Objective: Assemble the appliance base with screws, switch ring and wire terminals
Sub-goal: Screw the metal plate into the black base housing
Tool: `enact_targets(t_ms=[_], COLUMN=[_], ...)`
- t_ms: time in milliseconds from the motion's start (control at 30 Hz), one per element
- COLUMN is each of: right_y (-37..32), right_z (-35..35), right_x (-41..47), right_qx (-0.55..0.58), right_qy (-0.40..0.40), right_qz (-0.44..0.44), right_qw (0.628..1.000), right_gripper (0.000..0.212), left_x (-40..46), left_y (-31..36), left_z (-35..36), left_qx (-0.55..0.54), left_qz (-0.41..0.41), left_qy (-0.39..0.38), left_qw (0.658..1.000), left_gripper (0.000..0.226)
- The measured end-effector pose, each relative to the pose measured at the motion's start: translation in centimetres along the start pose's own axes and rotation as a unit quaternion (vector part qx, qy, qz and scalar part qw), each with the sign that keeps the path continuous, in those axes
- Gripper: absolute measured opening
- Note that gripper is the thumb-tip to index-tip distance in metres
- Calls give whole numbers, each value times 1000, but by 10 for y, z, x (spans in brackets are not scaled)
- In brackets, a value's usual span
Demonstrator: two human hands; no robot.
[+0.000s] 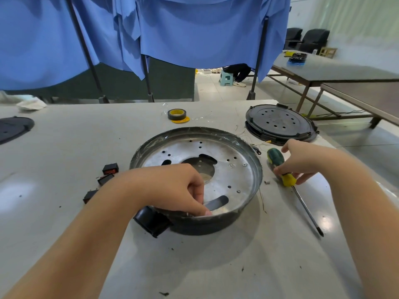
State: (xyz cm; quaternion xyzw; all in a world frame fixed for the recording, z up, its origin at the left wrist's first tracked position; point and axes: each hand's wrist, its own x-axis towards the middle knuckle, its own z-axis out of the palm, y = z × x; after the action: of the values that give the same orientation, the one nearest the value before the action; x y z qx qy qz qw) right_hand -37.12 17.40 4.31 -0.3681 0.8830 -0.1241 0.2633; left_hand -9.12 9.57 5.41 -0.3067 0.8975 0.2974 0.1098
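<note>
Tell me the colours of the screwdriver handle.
The screwdriver handle is dark green with a yellow collar, seen in the head view.

Sitting on the table [64, 212] are one metal base pan [237, 203], one screwdriver [289, 180], one tape roll [176, 114], three small black rocker switches [110, 168] and two dark round covers [280, 124].

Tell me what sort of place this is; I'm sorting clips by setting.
Likely a small assembly workshop: a metal appliance base on a worktable, a screwdriver, insulating tape, and more long tables beyond blue curtains.
</note>
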Motion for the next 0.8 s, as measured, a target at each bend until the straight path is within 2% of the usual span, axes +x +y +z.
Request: enact_targets(t_ms=[300, 467, 633, 800], right_y=[-18, -39, -56, -72], right_z=[-25, -31, -21, -1], right_x=[-29, -60, -70, -77], right_qx=[152, 271, 377, 444], right_qy=[46, 37, 33, 18], right_qz=[-116, -186, -208, -237], right_qw=[980, 944, 902, 864], right_gripper=[68, 65, 53, 49], left_x=[-1, -1, 1, -1], left_y=[1, 0, 0, 1], left_z=[0, -1, -1, -4], left_qx=[7, 3, 8, 22], left_qz=[-2, 1, -1, 3], left_qy=[5, 1, 4, 4], left_qw=[1000, 1000, 1000, 1000], left_gripper=[24, 25, 24, 23])
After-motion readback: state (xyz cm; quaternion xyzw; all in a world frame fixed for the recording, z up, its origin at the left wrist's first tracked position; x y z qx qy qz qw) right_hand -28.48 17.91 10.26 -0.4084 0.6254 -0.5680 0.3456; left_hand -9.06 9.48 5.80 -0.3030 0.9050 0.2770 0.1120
